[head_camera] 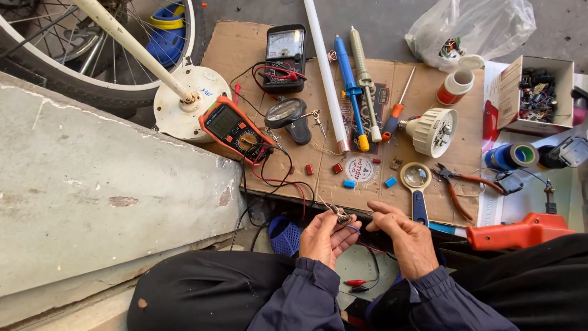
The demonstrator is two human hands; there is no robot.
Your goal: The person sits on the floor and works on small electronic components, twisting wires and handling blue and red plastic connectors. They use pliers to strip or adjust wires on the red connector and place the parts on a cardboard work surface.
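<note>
My left hand (pixel 323 236) pinches a small electronic component (pixel 342 216) with thin wire leads, just over the near edge of the cardboard sheet (pixel 245 49). My right hand (pixel 407 238) is close beside it, fingertips on a thin blue and red wire (pixel 358 232) that runs from the component. Red and black test leads (pixel 358 284) lie below, between my arms. An orange digital multimeter (pixel 236 129) lies up left on the cardboard, its red and black cables running toward my hands.
On the cardboard lie an analog meter (pixel 285 55), a white tube (pixel 324 73), a blue desoldering pump (pixel 350 89), a soldering iron, a screwdriver, a bulb base (pixel 433 130), a magnifier (pixel 416 184) and pliers (pixel 456 187). A concrete slab (pixel 92 196) lies left; an orange tool (pixel 517 232) right.
</note>
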